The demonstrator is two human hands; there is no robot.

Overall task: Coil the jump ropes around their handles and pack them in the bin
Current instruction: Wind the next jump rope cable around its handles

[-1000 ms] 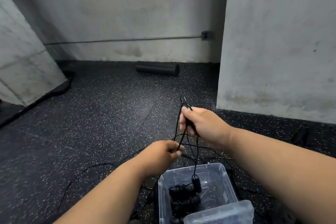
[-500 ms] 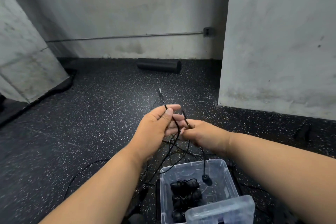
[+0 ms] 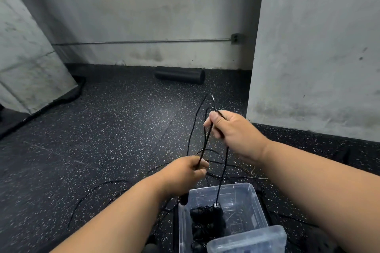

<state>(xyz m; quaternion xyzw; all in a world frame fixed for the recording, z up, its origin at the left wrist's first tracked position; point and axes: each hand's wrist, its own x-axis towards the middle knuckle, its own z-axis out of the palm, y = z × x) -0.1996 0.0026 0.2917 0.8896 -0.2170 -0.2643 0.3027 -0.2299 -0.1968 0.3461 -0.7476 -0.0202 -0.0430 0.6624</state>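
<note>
While the right hand [image 3: 236, 131] pinches looped strands of the rope [image 3: 205, 139], a length hangs from that grip to a handle [image 3: 217, 206] over the bin [image 3: 248, 201]. Lower and nearer, the left hand [image 3: 186, 172] grips the strands, fingers curled. Half a second ago both hands met; now they are apart.

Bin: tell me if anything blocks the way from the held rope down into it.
Nothing visible blocks it. The bin is open-topped, right below both hands, left and right, which grip the rope. Coiled ropes fill its left part; a lid overlaps the near corner.
</note>
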